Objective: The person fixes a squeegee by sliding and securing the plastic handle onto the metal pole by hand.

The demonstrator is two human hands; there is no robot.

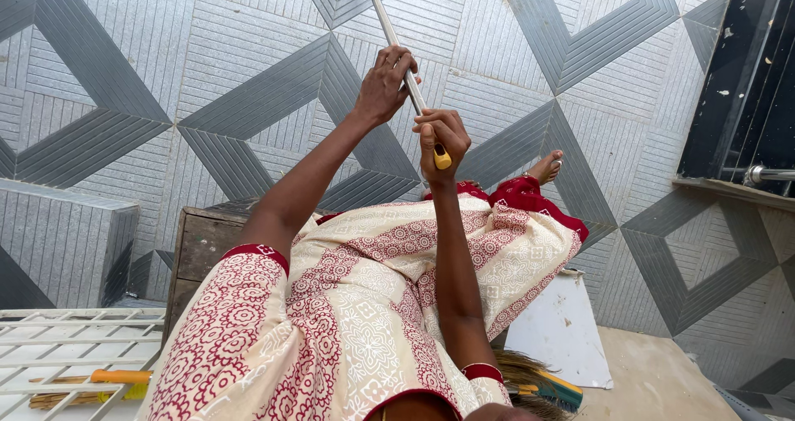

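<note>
The person stands on a grey patterned tile floor [108, 48] and holds a thin metal pole [383, 15] in both hands. The pole runs from the hands to the far edge of the view, where its other end is cut off.

The left hand [385, 81] is farther along the shaft, fingers curled fully round it. The right hand [440, 144] is nearer, closed in a fist just above the yellow end cap [443, 160]. The two hands are close together but apart.

With so much pole beyond the grip, control probably comes from the left hand steering while the right anchors the butt. Setting the hands wider apart would likely steady the far tip.

A bare foot [546, 167] shows past the hem of the red and cream dress [373, 288], so footing deserves care. A wooden box [203, 239] sits near on the left, and a white board [563, 330] leans on the right by some broom bristles [530, 375]. Swings are best kept clear of these.
</note>
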